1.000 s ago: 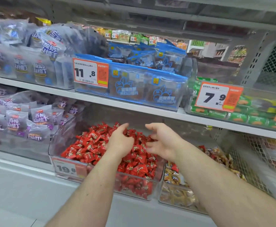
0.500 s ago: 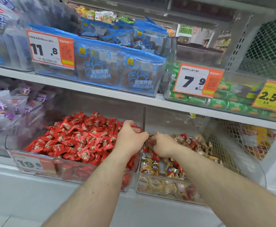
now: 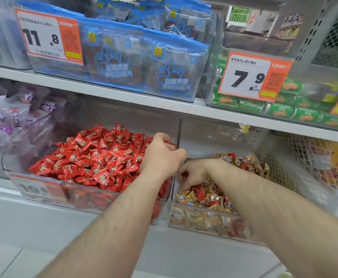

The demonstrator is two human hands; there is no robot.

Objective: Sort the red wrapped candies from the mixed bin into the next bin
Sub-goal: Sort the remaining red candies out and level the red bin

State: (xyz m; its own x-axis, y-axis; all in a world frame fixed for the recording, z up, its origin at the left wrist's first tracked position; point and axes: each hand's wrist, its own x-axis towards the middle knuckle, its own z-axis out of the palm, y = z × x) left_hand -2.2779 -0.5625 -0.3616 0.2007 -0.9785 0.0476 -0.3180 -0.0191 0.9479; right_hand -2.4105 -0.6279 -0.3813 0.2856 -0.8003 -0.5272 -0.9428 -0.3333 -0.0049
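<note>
Shelf [image 3: 124, 97]: runs above both your hands. Red bin [image 3: 49, 189]: clear, under and to the left of your left hand, heaped with red wrapped candies [image 3: 96, 157]. Mixed bin [image 3: 208, 223]: clear, under your right hand, gold wrappers with red ones among them (front wall blurs its lower contents). Left hand [image 3: 162, 155]: fingers curled at the red bin's right edge, knuckles up; whether it holds candy you cannot tell, the fingertips being hidden. Right hand [image 3: 194, 172]: down in the mixed bin just beside your left hand, fingers bent into the pile, their grip hidden.
</note>
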